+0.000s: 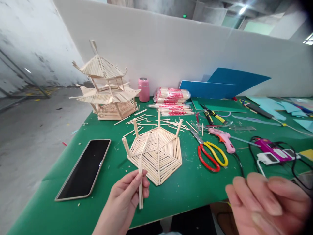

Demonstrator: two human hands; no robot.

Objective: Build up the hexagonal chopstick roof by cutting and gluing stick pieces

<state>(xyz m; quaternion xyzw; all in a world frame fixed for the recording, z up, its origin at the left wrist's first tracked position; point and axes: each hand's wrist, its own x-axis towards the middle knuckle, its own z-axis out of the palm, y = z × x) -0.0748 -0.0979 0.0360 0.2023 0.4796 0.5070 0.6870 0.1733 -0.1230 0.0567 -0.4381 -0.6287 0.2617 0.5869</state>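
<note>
My left hand [128, 189] pinches a short post of wooden sticks [140, 166] between thumb and fingers, upright near the table's front edge. Just behind it lies a flat, many-sided stick base [168, 163] with concentric rows of sticks. Several posts stand along its far and left edges, among them a post [159, 119] at the back. My right hand [266, 202] is raised close to the camera at the lower right, its fingers loosely curled and nothing visible in them. Scissors [212, 153] with red and yellow handles and a pink glue gun [223, 138] lie beyond it.
A stick pagoda [107, 88] stands back left, beside a pink flask [143, 89]. Bagged sticks [172, 96], loose sticks [146, 120], pliers [212, 116] and blue boards [220, 85] lie behind. A phone [84, 169] lies left; a purple power strip [274, 150] with cables lies right.
</note>
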